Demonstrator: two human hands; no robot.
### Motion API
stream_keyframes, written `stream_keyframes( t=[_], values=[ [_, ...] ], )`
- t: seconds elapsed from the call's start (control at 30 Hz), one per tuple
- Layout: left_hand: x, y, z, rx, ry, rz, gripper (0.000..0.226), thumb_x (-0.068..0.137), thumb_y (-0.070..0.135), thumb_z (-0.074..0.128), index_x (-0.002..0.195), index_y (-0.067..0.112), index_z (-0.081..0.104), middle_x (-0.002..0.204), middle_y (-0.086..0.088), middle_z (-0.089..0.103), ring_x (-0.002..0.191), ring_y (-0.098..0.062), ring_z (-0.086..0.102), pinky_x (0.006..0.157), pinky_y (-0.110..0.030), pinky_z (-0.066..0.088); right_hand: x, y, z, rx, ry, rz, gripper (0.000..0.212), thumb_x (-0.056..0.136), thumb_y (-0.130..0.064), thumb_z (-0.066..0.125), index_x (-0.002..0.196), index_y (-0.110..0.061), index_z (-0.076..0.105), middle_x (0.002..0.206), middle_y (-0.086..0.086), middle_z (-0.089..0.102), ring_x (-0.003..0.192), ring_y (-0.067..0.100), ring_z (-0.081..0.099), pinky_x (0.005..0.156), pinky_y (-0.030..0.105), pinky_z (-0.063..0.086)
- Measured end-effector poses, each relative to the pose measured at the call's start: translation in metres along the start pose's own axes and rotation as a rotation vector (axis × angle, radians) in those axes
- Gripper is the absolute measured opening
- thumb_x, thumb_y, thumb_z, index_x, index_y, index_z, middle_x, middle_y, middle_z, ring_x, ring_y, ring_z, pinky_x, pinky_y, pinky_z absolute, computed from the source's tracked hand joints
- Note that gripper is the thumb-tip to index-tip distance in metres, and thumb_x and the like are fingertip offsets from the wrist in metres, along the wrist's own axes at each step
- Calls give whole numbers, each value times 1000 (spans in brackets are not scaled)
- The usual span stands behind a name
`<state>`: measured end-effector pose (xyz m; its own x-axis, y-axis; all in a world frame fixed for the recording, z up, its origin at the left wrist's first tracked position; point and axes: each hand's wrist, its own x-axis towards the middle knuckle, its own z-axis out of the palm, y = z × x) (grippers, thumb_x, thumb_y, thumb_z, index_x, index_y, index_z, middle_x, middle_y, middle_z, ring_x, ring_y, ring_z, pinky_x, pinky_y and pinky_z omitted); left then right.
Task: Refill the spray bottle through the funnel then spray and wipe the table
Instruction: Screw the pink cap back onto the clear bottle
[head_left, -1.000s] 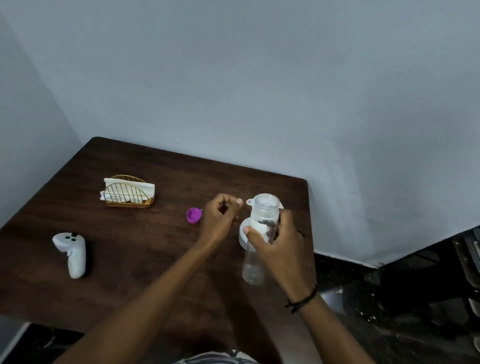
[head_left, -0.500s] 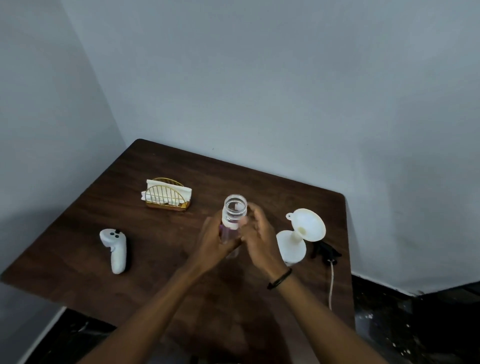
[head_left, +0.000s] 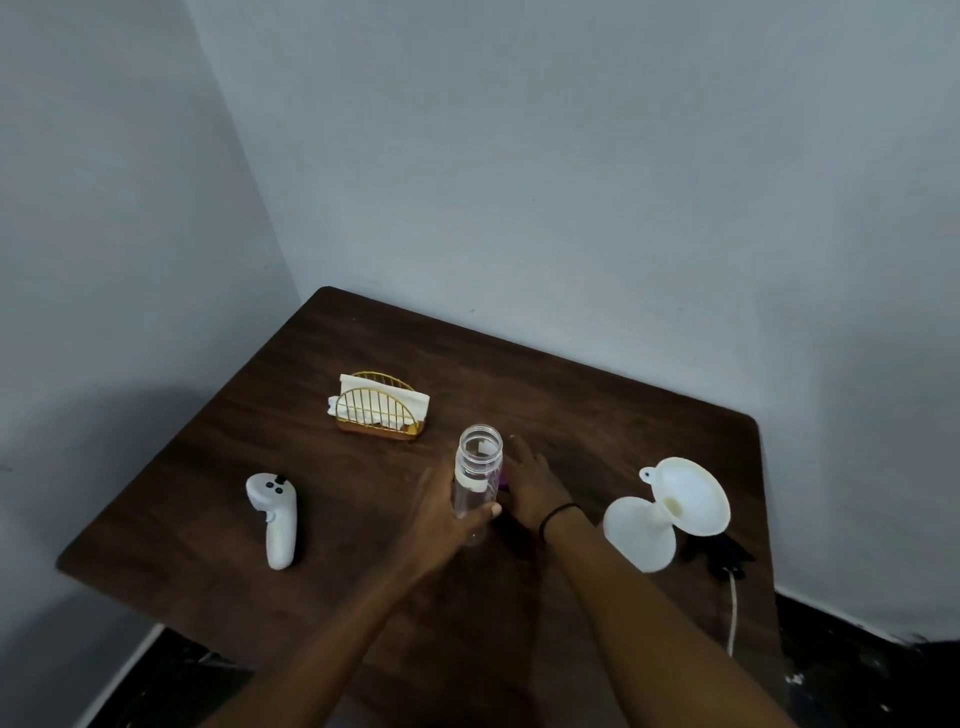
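Spray bottle (head_left: 477, 480), one, uncapped and upright near the middle of the tabletop (head_left: 597, 395), is wrapped low in your left hand (head_left: 441, 512), while your right hand (head_left: 530, 486) lies flat with straight fingers just at its 3 o'clock, holding nothing. Its open neck could tip and spill if that low hold slips. You have one funnel (head_left: 685, 496) well off at 3 o'clock, one napkin holder (head_left: 379, 410) at 10 o'clock and one controller (head_left: 275, 514) at 9 o'clock.

One head-worn wide-angle view looks forward and down from close above the table (head_left: 597, 405), facing a wall corner.
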<state>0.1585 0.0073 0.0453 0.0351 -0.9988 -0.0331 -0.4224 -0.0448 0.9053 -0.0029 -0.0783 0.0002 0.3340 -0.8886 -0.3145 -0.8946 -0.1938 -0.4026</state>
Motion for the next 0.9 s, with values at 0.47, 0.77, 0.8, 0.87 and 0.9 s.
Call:
stream_keyframes(
  t=[0.47, 0.77, 0.8, 0.87, 0.9],
  values=[
    [17, 0, -2, 10, -14, 34, 62, 74, 36, 82, 128, 31, 53, 123, 15, 59, 115, 3, 52, 89, -6, 38, -3, -32, -54, 803, 625, 152, 36, 78, -16, 73, 104, -32, 53, 113, 3, 54, 96, 16, 57, 75, 20, 47],
    [18, 35, 7, -20, -28, 227, 36, 78, 1, 78, 104, 19, 61, 100, 33, 63, 91, 9, 61, 74, -3, 42, -81, -64, -98, 793, 634, -266, 31, 81, -21, 75, 110, -19, 64, 112, -4, 66, 104, 14, 64, 83, 28, 56],
    [18, 37, 8, -30, -36, 228, 37, 80, 0, 76, 104, 24, 60, 99, 35, 62, 91, 10, 61, 74, -2, 43, -84, -62, -96, 739, 618, -276, 34, 79, -27, 74, 110, -18, 64, 111, -5, 65, 104, 12, 63, 84, 29, 56],
    [16, 41, 11, -22, -23, 214, 48, 80, 1, 76, 104, 36, 54, 96, 37, 62, 94, 16, 58, 77, 0, 41, -90, -60, -97, 626, 600, -293, 40, 76, -32, 75, 111, -17, 64, 112, -5, 65, 105, 10, 62, 83, 24, 55],
    [13, 43, 12, -17, -18, 205, 48, 80, 2, 76, 105, 35, 52, 93, 33, 62, 96, 18, 56, 78, 1, 39, -93, -59, -100, 569, 594, -306, 40, 75, -30, 77, 110, -17, 63, 113, -4, 64, 105, 9, 61, 82, 21, 54]
  ],
)
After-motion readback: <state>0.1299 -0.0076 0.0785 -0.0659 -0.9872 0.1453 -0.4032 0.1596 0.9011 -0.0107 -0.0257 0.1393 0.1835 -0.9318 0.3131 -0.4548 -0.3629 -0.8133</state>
